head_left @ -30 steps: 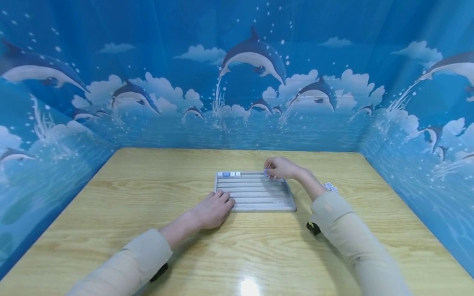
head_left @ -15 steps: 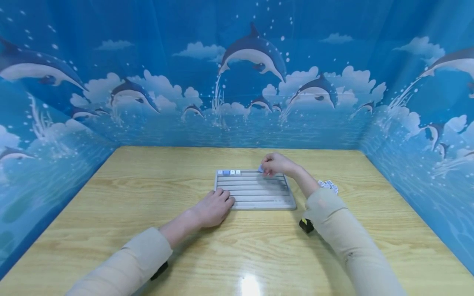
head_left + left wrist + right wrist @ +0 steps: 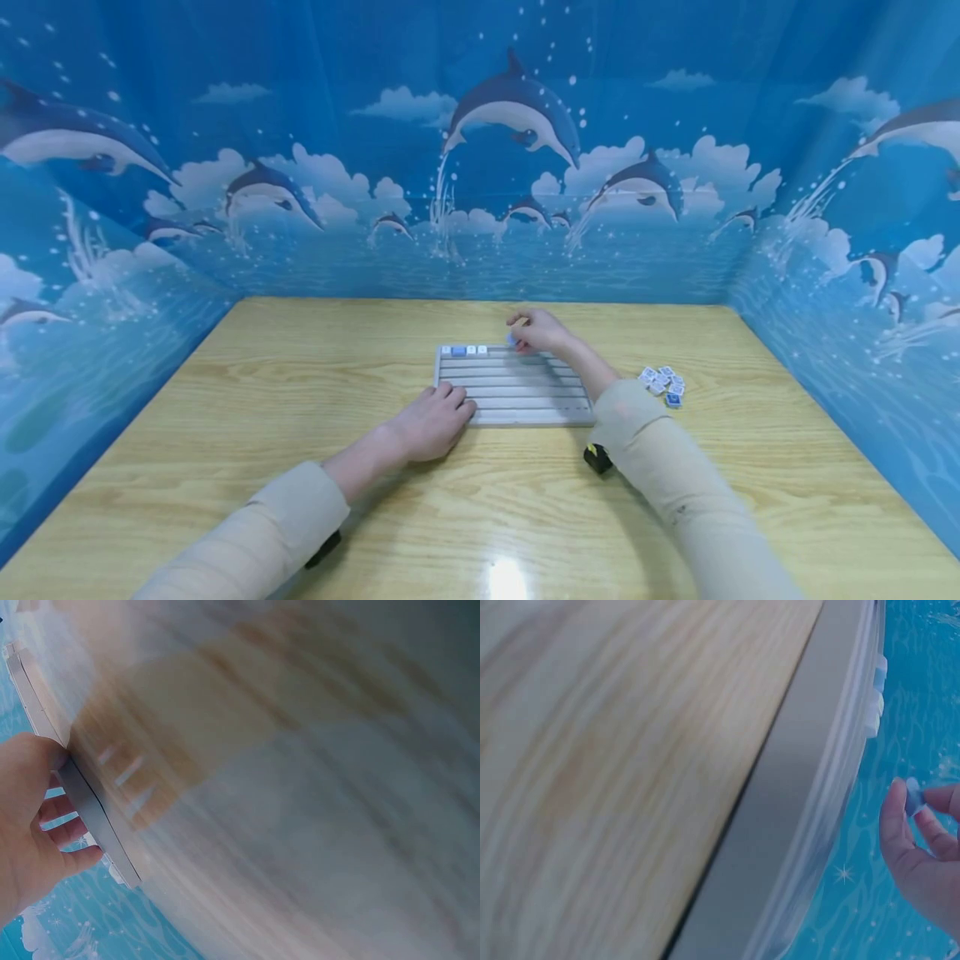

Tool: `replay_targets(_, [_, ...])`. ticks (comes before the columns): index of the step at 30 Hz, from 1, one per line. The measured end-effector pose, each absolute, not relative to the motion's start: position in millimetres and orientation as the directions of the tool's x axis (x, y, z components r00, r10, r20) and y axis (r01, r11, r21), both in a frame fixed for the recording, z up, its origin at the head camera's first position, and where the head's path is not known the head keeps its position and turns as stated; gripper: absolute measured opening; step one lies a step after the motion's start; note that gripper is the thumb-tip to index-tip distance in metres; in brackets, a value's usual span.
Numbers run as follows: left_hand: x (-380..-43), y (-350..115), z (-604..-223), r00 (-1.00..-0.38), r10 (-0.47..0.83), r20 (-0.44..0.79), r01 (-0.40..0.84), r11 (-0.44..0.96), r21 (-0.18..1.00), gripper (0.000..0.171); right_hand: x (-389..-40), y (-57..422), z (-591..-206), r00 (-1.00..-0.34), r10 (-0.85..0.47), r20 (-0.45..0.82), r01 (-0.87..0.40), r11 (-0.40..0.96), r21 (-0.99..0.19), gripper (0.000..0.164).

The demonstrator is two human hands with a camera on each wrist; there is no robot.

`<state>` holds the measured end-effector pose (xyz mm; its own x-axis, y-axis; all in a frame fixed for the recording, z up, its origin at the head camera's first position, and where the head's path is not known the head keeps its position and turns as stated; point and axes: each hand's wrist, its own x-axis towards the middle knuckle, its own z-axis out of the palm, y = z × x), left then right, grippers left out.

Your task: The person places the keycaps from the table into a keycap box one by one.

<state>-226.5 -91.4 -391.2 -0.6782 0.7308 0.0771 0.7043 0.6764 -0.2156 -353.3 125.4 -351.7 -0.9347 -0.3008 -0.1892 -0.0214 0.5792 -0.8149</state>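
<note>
A grey ridged tray (image 3: 528,389) lies on the table, its ridges running left to right. My left hand (image 3: 433,423) grips its front left corner; in the left wrist view, that hand (image 3: 30,817) has the thumb against the near edge and fingers over the top. My right hand (image 3: 542,331) is above the tray's back edge. Between thumb and fingertips it pinches a small blue keycap-like piece (image 3: 913,796), held clear of the tray. In the back left of the top row sit several similar pieces, white ones (image 3: 482,351) and a blue one (image 3: 458,352).
On the table, right of the tray, lies a loose pile of small white-and-blue pieces (image 3: 660,381), with a darker blue piece (image 3: 673,400) at its front. A blue dolphin-print curtain (image 3: 360,250) stands round the table's back and sides.
My right hand has moved left along the tray's back edge with the blue keycap-like piece. More of the loose pile shows beside the right forearm. The left hand stays put.
</note>
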Motion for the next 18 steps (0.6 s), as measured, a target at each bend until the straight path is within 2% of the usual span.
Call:
replay_targets(6, [-227,-91,-392,-0.673,0.735,0.079,0.708,0.672,-0.217,0.026,-350,115,-353,-0.937,-0.304,-0.174,-0.040,0.588,-0.808,0.028])
replay_targets(12, [-227,-91,-392,-0.677,0.732,0.080,0.705,0.676,-0.214,0.026,-350,112,-356,-0.938,-0.311,-0.153,-0.086,0.638,-0.765,0.033])
replay_targets(18, [-226,-91,-392,-0.683,0.728,0.066,0.703,0.679,-0.214,0.027,-352,110,-361,-0.932,-0.342,-0.120,-0.151,0.667,-0.729,0.025])
